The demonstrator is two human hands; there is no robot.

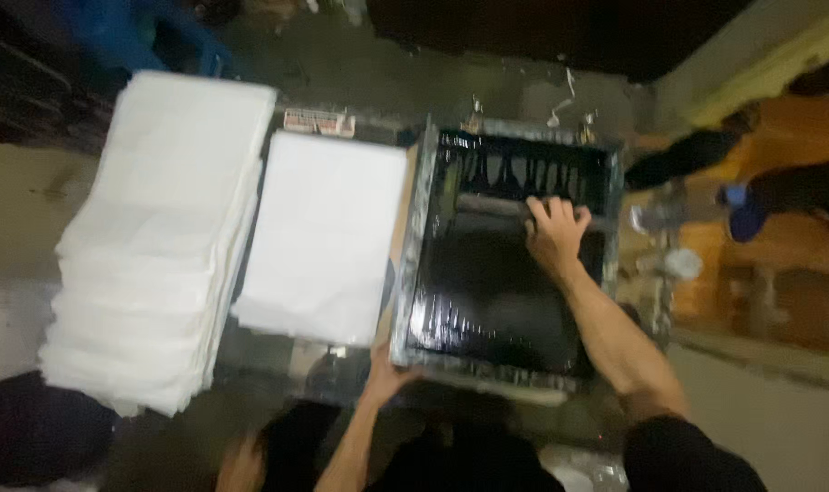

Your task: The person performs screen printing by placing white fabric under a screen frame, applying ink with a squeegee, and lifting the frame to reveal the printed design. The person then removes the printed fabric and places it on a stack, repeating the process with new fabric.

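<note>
Seen from above at a dim, ink-stained workbench: right hand (555,230) reaching into a black, wet-looking printing screen (487,301), fingers curled over and closed on a dark squeegee bar (496,208) lying across the upper part of the screen. Left hand (384,372) lower down, pressed against the near left corner of the grey metal frame (417,237), fingers seemingly wrapped on its edge, though motion blur leaves the exact hold unclear. Frame sitting at centre right of the bench, hinged or clamped at its far side by small metal fittings (474,111). Just beside the frame's left edge, a flat stack of white sheets (328,232), squared up and touching or nearly touching the frame. Further left, a taller, looser pile of white sheets (154,237), fanned at its edges, apart from the first stack by a narrow dark gap. Dark sleeve (683,456) visible on the right arm near the bottom edge. At far right, an orange-brown surface (797,273) with blurred small objects, too indistinct to identify.
</note>
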